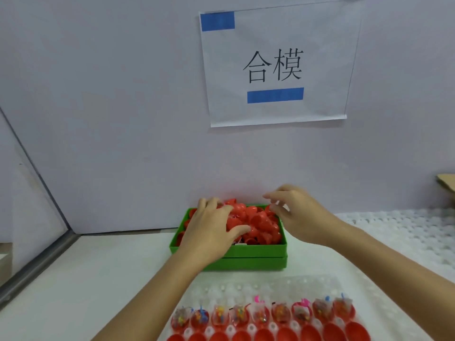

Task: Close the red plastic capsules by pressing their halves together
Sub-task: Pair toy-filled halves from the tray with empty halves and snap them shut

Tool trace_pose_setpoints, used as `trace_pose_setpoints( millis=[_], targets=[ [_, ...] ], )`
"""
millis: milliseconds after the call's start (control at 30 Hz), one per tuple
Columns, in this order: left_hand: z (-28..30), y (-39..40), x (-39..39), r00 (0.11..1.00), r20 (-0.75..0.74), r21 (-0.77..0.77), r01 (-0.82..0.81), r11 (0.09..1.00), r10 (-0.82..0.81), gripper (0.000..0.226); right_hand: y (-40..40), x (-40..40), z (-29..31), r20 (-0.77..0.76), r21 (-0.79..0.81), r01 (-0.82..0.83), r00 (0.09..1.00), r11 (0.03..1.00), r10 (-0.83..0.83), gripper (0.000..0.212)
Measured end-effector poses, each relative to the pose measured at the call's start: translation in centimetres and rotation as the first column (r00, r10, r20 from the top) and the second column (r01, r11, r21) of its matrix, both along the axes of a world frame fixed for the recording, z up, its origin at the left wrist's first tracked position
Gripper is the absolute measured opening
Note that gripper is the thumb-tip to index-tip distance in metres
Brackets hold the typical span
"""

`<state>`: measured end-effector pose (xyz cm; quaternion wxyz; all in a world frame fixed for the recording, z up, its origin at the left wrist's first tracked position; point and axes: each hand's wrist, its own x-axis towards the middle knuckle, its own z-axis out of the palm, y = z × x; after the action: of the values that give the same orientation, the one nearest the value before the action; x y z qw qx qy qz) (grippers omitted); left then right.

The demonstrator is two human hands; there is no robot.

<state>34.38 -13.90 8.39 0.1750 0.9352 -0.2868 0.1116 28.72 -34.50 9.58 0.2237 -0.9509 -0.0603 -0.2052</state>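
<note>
I see a white table [98,279] carrying a clear dimpled tray [320,283] whose near rows hold red capsules [280,313], some open with small toys inside. Behind it, a green box [258,249] is heaped with loose red halves [258,222]. My left hand [211,225] lies spread on that heap, its grip hidden; my right hand [293,210] hovers above, fingers loose, holding nothing.
</note>
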Motion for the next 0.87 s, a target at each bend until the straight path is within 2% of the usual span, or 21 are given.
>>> trace_pose_setpoints(
  millis=[67, 100, 200, 267, 367, 433, 600, 700, 800, 867],
  targets=[
    [0.3, 1.6, -2.3, 0.996, 0.021, -0.147, 0.091, 0.985, -0.089, 0.024, -0.5, -2.9, 0.0, 0.03, 0.067, -0.036, 0.999, 0.997, 0.034, 0.023],
    [0.3, 2.5, -3.6, 0.99, -0.012, -0.215, 0.136, 0.967, -0.142, 0.012, -1.0, -4.5, 0.0, -0.007, 0.094, -0.06, 0.998, 0.994, 0.061, 0.028],
    [-0.1, 4.4, -7.8, 0.936, -0.2, -0.319, 0.216, 0.923, -0.288, 0.016, -2.5, -9.2, -0.5, -0.223, 0.153, -0.077, 0.969, 0.985, 0.11, 0.03],
    [-0.8, 3.9, -10.2, 0.906, -0.267, -0.318, 0.24, 0.917, -0.329, 0.017, -3.6, -11.4, -1.5, -0.275, 0.142, -0.01, 0.96, 0.99, 0.049, 0.027],
    [-2.0, 0.7, -12.7, 0.885, -0.263, -0.256, 0.321, 0.912, -0.385, 0.013, -4.4, -13.3, -3.4, -0.224, 0.118, 0.111, 0.971, 0.987, -0.083, 0.028],
    [-2.6, -1.9, -13.4, 0.872, -0.27, -0.215, 0.36, 0.908, -0.409, 0.011, -4.3, -14.0, -4.8, -0.165, 0.125, 0.137, 0.98, 0.983, -0.115, 0.031],
    [-3.3, -7.0, -13.2, 0.861, -0.347, -0.034, 0.386, 0.922, -0.373, 0.053, -3.5, -15.0, -8.0, 0.019, 0.219, 0.122, 0.991, 0.968, -0.13, 0.029],
    [-2.8, -9.0, -12.8, 0.862, -0.418, 0.121, 0.367, 0.923, -0.288, 0.066, -2.9, -15.4, -9.3, 0.191, 0.328, 0.117, 0.964, 0.938, -0.187, 0.034],
    [-2.2, -9.9, -12.6, 0.862, -0.446, 0.231, 0.371, 0.9, -0.241, 0.053, -2.6, -15.7, -9.9, 0.341, 0.378, 0.101, 0.909, 0.92, -0.239, 0.033],
    [-1.9, -10.2, -12.4, 0.869, -0.43, 0.267, 0.38, 0.886, -0.243, 0.042, -2.6, -15.7, -10.0, 0.36, 0.426, 0.106, 0.891, 0.898, -0.276, 0.031]
  ],
)
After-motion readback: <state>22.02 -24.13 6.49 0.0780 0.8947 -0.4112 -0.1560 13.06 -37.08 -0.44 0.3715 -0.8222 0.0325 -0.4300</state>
